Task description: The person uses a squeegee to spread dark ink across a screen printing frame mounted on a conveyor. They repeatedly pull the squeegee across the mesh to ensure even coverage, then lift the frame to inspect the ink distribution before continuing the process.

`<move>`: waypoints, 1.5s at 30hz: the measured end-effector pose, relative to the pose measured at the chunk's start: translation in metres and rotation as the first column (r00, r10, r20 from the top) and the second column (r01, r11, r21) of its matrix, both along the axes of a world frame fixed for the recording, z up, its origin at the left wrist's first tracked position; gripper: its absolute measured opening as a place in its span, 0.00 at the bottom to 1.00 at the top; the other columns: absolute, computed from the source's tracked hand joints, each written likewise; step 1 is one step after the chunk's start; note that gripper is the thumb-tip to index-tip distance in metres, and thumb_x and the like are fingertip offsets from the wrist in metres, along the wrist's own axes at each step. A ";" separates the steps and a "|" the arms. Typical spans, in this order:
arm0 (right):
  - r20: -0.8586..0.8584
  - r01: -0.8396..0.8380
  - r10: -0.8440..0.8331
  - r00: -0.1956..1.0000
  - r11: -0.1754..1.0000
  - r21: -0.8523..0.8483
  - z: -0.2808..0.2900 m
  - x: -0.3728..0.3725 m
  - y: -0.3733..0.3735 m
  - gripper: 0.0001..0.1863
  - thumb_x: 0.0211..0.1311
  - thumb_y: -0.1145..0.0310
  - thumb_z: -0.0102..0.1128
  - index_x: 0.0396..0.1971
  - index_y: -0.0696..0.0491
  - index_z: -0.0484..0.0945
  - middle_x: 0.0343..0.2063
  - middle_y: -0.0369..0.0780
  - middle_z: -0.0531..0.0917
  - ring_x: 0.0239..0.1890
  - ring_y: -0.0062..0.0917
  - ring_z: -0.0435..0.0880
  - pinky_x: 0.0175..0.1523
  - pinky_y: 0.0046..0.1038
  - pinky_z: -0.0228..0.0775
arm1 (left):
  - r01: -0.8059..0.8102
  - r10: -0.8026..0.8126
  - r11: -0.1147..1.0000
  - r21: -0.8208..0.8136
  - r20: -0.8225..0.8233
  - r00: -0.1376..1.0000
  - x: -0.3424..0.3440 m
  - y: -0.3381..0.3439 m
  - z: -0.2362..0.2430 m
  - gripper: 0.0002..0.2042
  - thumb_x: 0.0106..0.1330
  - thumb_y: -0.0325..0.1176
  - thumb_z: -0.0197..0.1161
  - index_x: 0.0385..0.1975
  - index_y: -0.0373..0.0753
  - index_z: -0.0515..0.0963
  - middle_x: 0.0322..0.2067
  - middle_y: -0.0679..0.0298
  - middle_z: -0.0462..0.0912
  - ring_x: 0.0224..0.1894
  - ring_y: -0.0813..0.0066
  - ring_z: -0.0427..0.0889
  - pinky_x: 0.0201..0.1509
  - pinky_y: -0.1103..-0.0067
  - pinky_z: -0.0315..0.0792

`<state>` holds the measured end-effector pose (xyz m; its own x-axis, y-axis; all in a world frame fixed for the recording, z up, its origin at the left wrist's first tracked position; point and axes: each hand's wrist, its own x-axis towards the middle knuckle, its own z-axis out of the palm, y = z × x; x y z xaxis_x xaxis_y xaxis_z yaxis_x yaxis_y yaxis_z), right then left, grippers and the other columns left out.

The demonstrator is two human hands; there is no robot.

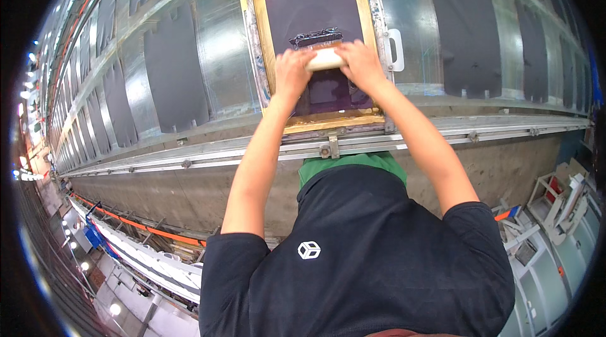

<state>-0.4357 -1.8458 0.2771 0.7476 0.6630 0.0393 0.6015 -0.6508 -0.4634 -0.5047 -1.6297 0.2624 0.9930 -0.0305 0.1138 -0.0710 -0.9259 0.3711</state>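
A screen printing frame (273,123) with a yellow border lies in front of me, its inside dark purple. Both my hands grip a squeegee (326,60) with a cream bar and a brown top edge, held crosswise over the middle of the screen. My left hand (293,72) is closed on its left end, my right hand (360,65) on its right end. Thick dark, glossy ink (315,36) lies just beyond the squeegee. A white handle (396,51) sticks out from the frame's right side.
The long metal table (221,34) carries rows of dark grey fabric pieces (175,78) on both sides. A rail (429,135) with bolts runs along its near edge. A concrete aisle (145,195) lies below, with racks and equipment (555,207) at the lower right and another long line (126,242) at the lower left.
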 end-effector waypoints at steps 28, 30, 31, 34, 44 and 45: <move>-0.532 0.363 -0.140 0.835 0.866 0.343 -0.020 -0.033 -0.063 0.31 0.46 0.51 0.81 0.50 0.50 0.85 0.54 0.44 0.83 0.63 0.39 0.76 0.66 0.41 0.67 | 0.030 -0.031 0.998 -0.056 -0.017 0.999 -0.104 -0.024 0.000 0.24 0.44 0.23 0.71 0.46 0.45 0.85 0.51 0.69 0.86 0.54 0.68 0.81 0.59 0.68 0.69; -0.115 0.584 -0.585 0.803 0.734 0.346 -0.054 0.021 -0.093 0.27 0.58 0.53 0.73 0.55 0.49 0.82 0.51 0.47 0.84 0.53 0.40 0.81 0.57 0.41 0.71 | 0.052 -0.054 0.995 -0.091 -0.022 0.998 -0.093 -0.029 0.014 0.24 0.45 0.22 0.70 0.47 0.45 0.85 0.52 0.68 0.86 0.55 0.67 0.80 0.59 0.68 0.70; -0.177 0.623 -0.599 0.781 0.728 0.286 -0.066 0.042 -0.098 0.25 0.60 0.54 0.71 0.56 0.48 0.81 0.47 0.46 0.85 0.49 0.39 0.82 0.54 0.40 0.72 | 0.061 -0.064 0.994 -0.089 -0.029 0.998 -0.093 -0.030 0.011 0.25 0.46 0.22 0.70 0.48 0.44 0.84 0.54 0.67 0.85 0.57 0.65 0.79 0.60 0.67 0.69; -0.441 0.703 -0.570 0.693 0.670 0.238 -0.066 0.068 -0.085 0.20 0.65 0.56 0.66 0.54 0.48 0.81 0.39 0.46 0.87 0.43 0.38 0.84 0.49 0.37 0.74 | 0.078 -0.081 0.994 -0.071 -0.032 0.996 -0.100 -0.029 0.006 0.26 0.46 0.22 0.70 0.51 0.44 0.83 0.56 0.66 0.83 0.59 0.64 0.78 0.60 0.66 0.69; -0.337 0.745 -0.665 0.666 0.570 0.347 -0.003 0.054 -0.008 0.12 0.69 0.59 0.62 0.44 0.48 0.86 0.31 0.44 0.87 0.35 0.34 0.85 0.44 0.34 0.74 | 0.000 0.006 0.988 -0.154 0.037 0.999 -0.154 0.000 0.022 0.34 0.42 0.21 0.73 0.57 0.43 0.80 0.60 0.65 0.80 0.63 0.63 0.76 0.64 0.66 0.69; -0.307 0.709 -0.644 0.700 0.573 0.411 -0.006 0.047 0.012 0.12 0.69 0.58 0.62 0.44 0.48 0.86 0.30 0.44 0.87 0.33 0.34 0.85 0.43 0.35 0.74 | -0.008 0.014 0.989 -0.147 0.040 0.999 -0.160 0.016 0.025 0.34 0.42 0.21 0.73 0.57 0.43 0.80 0.60 0.65 0.81 0.63 0.63 0.76 0.64 0.66 0.69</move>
<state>-0.3890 -1.8337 0.2714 0.9896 -0.1215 0.0766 0.0012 -0.5263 -0.8503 -0.6648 -1.6134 0.2871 0.9877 0.0007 0.1564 -0.0785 -0.8626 0.4997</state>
